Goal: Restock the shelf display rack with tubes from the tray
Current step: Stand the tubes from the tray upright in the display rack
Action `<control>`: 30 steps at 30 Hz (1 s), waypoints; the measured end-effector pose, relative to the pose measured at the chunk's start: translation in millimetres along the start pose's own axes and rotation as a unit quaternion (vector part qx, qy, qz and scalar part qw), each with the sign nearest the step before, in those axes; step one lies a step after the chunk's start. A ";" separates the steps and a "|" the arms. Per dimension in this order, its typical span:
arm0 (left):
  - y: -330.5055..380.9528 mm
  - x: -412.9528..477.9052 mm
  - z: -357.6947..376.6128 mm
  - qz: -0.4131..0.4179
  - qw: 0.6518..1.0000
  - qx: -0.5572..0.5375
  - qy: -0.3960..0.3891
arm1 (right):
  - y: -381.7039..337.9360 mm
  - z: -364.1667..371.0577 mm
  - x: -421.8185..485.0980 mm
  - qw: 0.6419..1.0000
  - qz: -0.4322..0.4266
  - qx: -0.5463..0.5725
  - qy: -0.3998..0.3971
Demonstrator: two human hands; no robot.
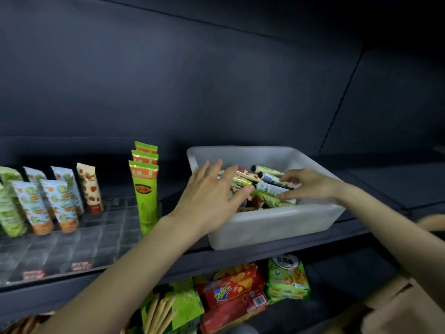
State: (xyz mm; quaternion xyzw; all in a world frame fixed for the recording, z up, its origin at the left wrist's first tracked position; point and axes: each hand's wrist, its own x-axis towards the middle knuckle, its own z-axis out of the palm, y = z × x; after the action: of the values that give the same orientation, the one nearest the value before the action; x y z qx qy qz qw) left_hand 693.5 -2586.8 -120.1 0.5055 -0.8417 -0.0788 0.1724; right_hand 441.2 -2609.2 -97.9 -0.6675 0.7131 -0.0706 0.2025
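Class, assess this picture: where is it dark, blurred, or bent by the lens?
Head view: back panel dark; light pools on the white tray, left hand and right hand; display tubes at left smeared by blur; shelf edge bows from lens distortion.

A person's left hand (212, 191) spreads open over a white tray (265, 227) of tubes (244, 181) on the shelf (375, 186), the right hand (310, 185) pinching a white tube (269, 188) inside it.

Matt white plastic tray (269, 227); glossy tubes (272, 189) (clear rack (72, 247)).

Left hand (212, 196) extends flat, fingers spread; right hand (307, 184) pinches a tube (269, 188).
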 end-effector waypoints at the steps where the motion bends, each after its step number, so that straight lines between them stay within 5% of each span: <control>1: -0.6 3.3 2.1 -0.012 1.000 -0.009 -0.012 | 0.2 -0.6 5.2 1.000 0.000 -0.018 -0.009; 9: -0.7 3.7 8.0 -0.051 0.998 0.007 -0.038 | -15.0 5.6 40.6 0.994 0.030 -0.029 -0.102; 30: 4.1 2.1 9.5 -0.064 0.998 -0.006 -0.027 | 2.8 9.5 55.2 0.982 0.114 0.045 -0.144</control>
State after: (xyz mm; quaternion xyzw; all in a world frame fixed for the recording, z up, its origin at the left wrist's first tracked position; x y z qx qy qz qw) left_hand 685.8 -2587.1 -127.2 0.5546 -0.8119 -0.1081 0.1467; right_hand 440.8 -2661.5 -118.2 -0.5754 0.7439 0.0178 0.3395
